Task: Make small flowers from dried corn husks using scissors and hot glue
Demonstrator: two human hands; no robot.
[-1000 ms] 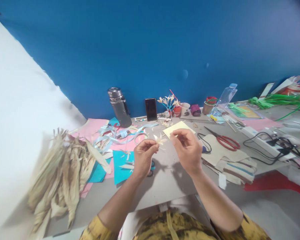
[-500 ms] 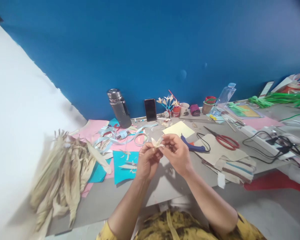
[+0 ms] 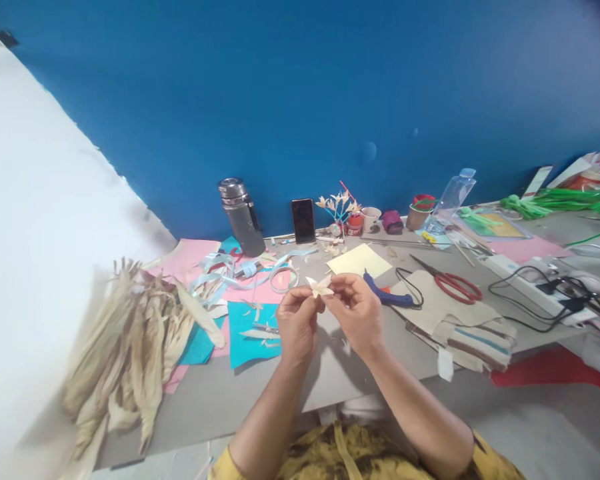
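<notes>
A small cream star-shaped flower (image 3: 320,288) is pinched between both hands above the middle of the grey table. My left hand (image 3: 299,323) grips it from the left, and my right hand (image 3: 356,312) holds its right side. Behind the hands lies a pale yellow sheet (image 3: 360,261). Just right of my right hand is a blue glue gun (image 3: 393,296). A turquoise sheet (image 3: 245,353) with husk scraps lies left of my left hand. Similar cream flowers on blue stems (image 3: 339,202) stand at the back.
Dried corn husks (image 3: 140,353) are piled at the left. A grey flask (image 3: 243,223) and a phone (image 3: 303,221) stand by the blue wall. Red-handled scissors (image 3: 459,288), a striped cloth (image 3: 480,340) and a power strip (image 3: 535,287) lie at the right.
The flower has turned and its petals now show more openly towards the camera. Both hands remain on it, with fingers slightly shifted. The whole view has moved slightly.
</notes>
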